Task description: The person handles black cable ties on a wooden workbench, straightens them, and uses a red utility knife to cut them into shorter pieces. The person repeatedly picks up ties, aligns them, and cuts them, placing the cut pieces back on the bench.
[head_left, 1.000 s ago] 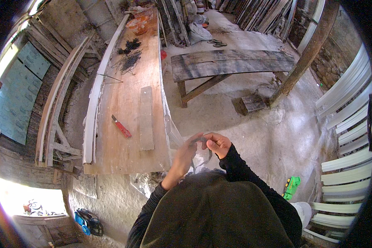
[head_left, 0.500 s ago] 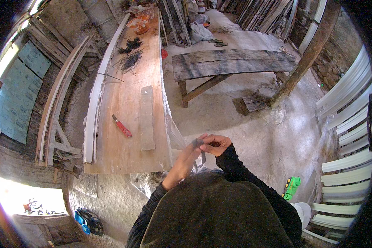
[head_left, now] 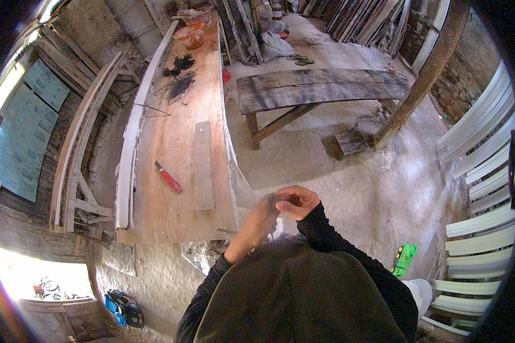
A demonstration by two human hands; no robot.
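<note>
My left hand (head_left: 256, 224) and my right hand (head_left: 298, 202) meet in front of my body, just off the near right corner of the plywood-topped table (head_left: 171, 220). Their fingers are bent and pinched together around a thin dark strip (head_left: 271, 199), mostly covered by the fingers; its kind is unclear. On the tabletop to the left lie a red utility knife (head_left: 169, 178) and a long flat grey strip (head_left: 203, 166). Farther up the table are dark tangled wires (head_left: 180, 87) and a black clump (head_left: 183, 62).
An orange bowl (head_left: 190, 36) stands at the table's far end, and a white moulding (head_left: 126, 183) runs along its left edge. Beyond the floor is a low wooden bench (head_left: 320, 88). A slanting post (head_left: 418, 86), white slats (head_left: 478, 246) and a green toy truck (head_left: 404, 258) are rightward.
The dark strip that hung down below my fingers is now less visible there. My right fingers have curled in a little; both hands stay in nearly the same place.
</note>
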